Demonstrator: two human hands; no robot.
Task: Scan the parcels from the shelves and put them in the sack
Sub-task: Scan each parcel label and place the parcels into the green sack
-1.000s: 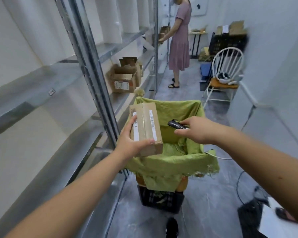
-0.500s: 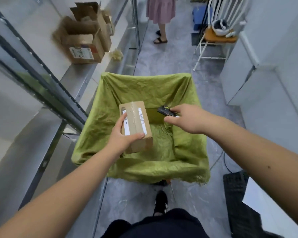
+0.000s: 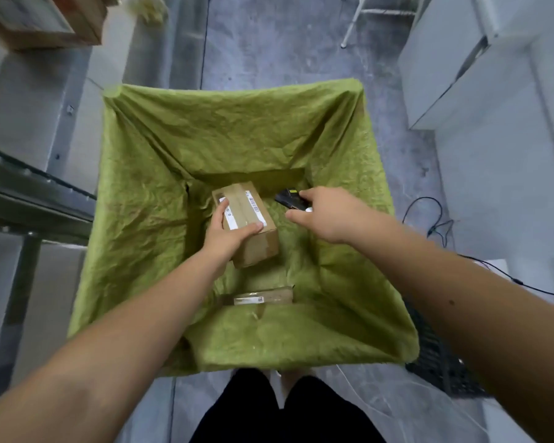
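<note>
I look straight down into the open green sack (image 3: 147, 199). My left hand (image 3: 227, 235) grips a small brown cardboard parcel (image 3: 253, 247) with white barcode labels, held low inside the sack. My right hand (image 3: 323, 215) holds a black handheld scanner (image 3: 288, 198) just to the right of the parcel, over the sack's opening. Another flat parcel (image 3: 263, 297) with a white label lies at the bottom of the sack, nearer to me.
A metal shelf frame (image 3: 29, 199) runs along the left. Cardboard boxes (image 3: 42, 24) stand on a shelf at top left. A black crate (image 3: 442, 369) and black cables (image 3: 435, 225) lie on the floor right of the sack. White chair legs (image 3: 355, 24) show at the top.
My view has tipped further down into the sack. My left hand has lowered the parcel deeper inside it, and the second parcel at the bottom has come into sight.
</note>
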